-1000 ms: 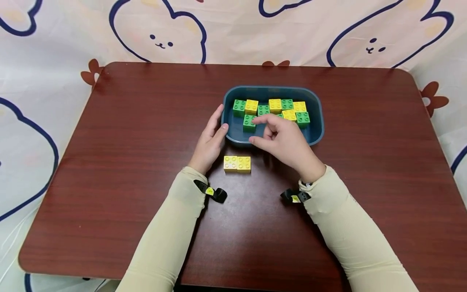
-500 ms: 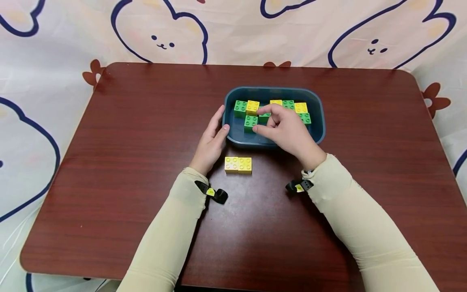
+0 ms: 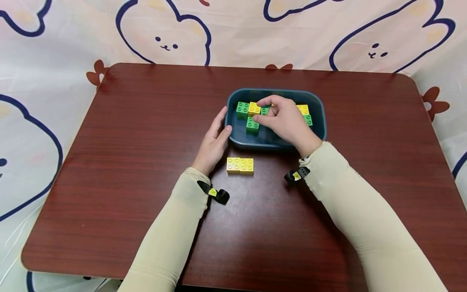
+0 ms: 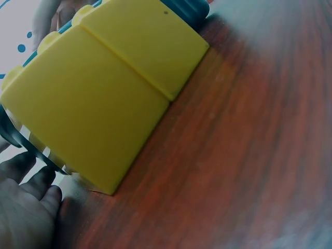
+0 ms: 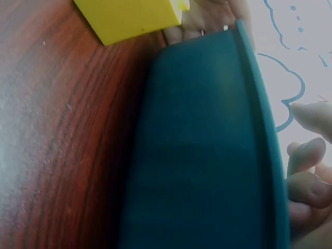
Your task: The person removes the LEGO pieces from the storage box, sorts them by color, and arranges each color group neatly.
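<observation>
My left hand (image 3: 211, 142) lies along the left side of a dark blue tray (image 3: 273, 146), its fingers extended against the wall. Over the tray hovers my right hand (image 3: 286, 121), thumb and index finger apart near a yellow toy brick (image 3: 253, 108); nothing shows between them. In the right wrist view the tray wall (image 5: 207, 145) hides what lies below those fingers (image 5: 306, 155). Green bricks (image 3: 252, 125) and yellow ones sit in the tray, partly covered by my right hand. Two yellow bricks (image 3: 240, 166) stand side by side on the table before the tray.
The brown table (image 3: 127, 162) has rounded corners. Behind it hangs a pale cloth (image 3: 233, 32) with cartoon outlines. Black wrist cameras sit on both sleeves, the left one (image 3: 220, 196) close to the two yellow bricks.
My right hand has moved a little farther back over the tray, its index finger now beside a yellow brick. My left hand keeps its place at the tray's left side.
</observation>
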A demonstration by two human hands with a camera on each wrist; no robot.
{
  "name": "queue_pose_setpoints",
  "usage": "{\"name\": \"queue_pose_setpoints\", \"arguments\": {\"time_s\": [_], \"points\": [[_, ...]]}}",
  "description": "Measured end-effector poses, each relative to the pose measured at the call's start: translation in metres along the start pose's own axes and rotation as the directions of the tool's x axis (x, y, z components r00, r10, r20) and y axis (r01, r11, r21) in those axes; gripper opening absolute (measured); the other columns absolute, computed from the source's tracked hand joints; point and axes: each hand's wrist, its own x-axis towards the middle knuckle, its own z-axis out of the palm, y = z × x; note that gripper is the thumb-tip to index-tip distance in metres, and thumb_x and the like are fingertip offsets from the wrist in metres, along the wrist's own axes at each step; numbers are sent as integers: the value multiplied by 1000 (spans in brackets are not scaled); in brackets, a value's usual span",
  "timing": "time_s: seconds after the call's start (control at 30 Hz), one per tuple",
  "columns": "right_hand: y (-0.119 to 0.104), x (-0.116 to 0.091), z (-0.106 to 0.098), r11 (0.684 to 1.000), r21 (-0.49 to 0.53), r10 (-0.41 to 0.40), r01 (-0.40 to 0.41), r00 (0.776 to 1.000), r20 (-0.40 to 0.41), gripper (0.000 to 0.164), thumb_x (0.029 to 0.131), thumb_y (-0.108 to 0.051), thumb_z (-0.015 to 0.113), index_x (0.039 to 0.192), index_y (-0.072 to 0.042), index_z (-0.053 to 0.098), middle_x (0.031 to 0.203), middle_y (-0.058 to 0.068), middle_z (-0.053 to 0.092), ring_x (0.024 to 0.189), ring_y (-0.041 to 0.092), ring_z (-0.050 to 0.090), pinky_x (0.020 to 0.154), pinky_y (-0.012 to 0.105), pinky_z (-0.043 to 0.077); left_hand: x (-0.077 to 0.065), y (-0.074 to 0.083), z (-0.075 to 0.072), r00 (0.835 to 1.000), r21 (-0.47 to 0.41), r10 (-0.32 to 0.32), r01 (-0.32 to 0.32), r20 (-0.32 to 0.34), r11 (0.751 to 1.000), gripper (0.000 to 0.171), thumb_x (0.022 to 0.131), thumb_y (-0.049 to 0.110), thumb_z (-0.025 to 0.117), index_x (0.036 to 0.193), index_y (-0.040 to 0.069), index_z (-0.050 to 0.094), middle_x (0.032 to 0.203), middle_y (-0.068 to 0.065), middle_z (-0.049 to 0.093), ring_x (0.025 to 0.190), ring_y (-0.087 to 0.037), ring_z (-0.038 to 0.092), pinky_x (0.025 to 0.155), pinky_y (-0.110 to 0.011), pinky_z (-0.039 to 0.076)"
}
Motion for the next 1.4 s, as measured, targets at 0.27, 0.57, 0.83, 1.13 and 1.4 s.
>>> {"name": "queue_pose_setpoints", "arguments": {"time_s": [0.27, 0.57, 0.83, 1.13, 1.4], "points": [[-1, 13, 1, 996, 25, 80, -80, 997, 23, 43, 92, -30, 75, 130, -14, 64, 69, 8, 52, 64, 26, 52, 59, 35, 43, -1, 1, -1, 1000, -17, 1, -1, -2, 1000, 56, 108, 14, 44, 161, 16, 25, 165, 2, 24, 149, -8, 24, 119, -28, 25], [0, 27, 2, 986, 7, 166, -166, 985, 35, 43, 94, -32, 72, 133, -16, 62, 73, 9, 50, 66, 27, 50, 60, 34, 41, -1, 3, -2, 1000, -13, -14, 14, -3, 1000, 55, 108, 13, 44, 160, 15, 26, 165, 1, 25, 149, -9, 24, 119, -29, 25], [1, 34, 2, 978, -91, 195, -190, 980, 46, 44, 95, -32, 70, 135, -14, 63, 74, 7, 57, 71, 25, 54, 66, 35, 46, 11, -24, -5, 1000, -34, -3, 2, -4, 999, 56, 108, 17, 45, 160, 25, 27, 164, 8, 24, 148, -6, 23, 119, -29, 25], [-5, 40, 6, 949, -233, 236, -214, 969, 73, 51, 95, -31, 70, 141, -12, 58, 113, 7, 68, 88, 24, 62, 85, 41, 53, 10, -29, -6, 999, -44, 35, -34, 6, 998, 54, 108, 24, 46, 159, 29, 28, 162, 14, 26, 147, -3, 25, 118, -32, 27], [-8, 43, 7, 926, -301, 259, -229, 964, 64, 48, 97, -31, 67, 141, -14, 59, 128, 7, 65, 94, 24, 62, 90, 43, 53, 10, -28, -6, 999, -27, 32, -32, -1, 999, 54, 108, 26, 47, 159, 30, 29, 161, 15, 27, 146, -1, 26, 118, -30, 27]]}}
